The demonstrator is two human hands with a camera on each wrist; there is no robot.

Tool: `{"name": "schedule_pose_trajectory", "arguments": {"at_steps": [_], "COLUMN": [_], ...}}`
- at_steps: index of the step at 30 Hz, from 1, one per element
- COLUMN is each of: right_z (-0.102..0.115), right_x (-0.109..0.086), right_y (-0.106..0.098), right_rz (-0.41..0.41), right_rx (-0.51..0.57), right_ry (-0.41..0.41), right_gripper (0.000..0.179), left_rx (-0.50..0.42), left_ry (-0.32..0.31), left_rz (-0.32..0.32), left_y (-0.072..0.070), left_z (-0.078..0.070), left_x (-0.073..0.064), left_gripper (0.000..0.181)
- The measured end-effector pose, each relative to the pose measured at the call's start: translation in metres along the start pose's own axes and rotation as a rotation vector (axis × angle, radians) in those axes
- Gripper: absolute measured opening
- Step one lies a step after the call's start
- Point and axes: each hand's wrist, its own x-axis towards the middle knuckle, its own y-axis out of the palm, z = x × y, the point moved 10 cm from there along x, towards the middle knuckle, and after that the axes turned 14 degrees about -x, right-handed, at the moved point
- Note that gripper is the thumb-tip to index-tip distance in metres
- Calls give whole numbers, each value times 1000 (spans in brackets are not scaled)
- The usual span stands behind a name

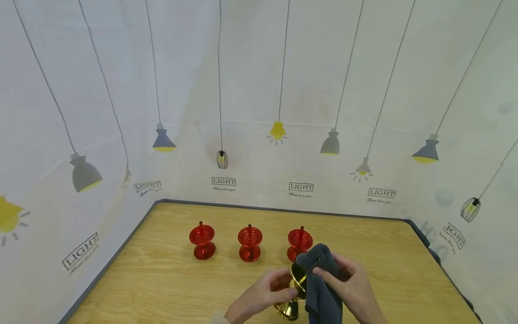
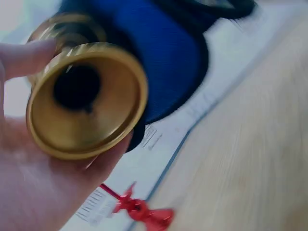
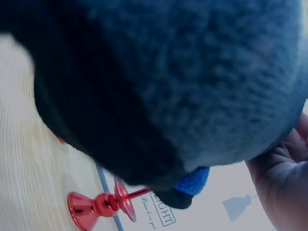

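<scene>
Fuzzy blue-grey cloth pinched in right hand; flared, glossy gold stand gripped in left hand, between both; ahead of the hands, three shiny red hourglass-shaped stands; beyond, printed lettering: "LIGHT".

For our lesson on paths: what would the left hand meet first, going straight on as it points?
Beyond the gold holder the left hand grips, probably the dark cloth in the right hand, though depth is unclear.
</scene>
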Motion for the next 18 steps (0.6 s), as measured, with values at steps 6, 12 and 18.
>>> {"name": "schedule_pose_trajectory", "arguments": {"at_steps": [6, 12, 18], "right_z": [2, -3, -9], "right_x": [0, -3, -5], "right_y": [-10, -13, -18], "right_rz": [-104, -139, -159], "right_rx": [-32, 14, 26], "right_ry": [20, 60, 85], "right_gripper": [42, 42, 40], "left_rx": [283, 309, 311], "left_ry": [181, 269, 240], "left_rz": [-296, -337, -308], "left_y": [-3, 0, 2], "left_z": [-18, -26, -24], "left_x": [0, 0, 2], "left_gripper": [35, 36, 37]}}
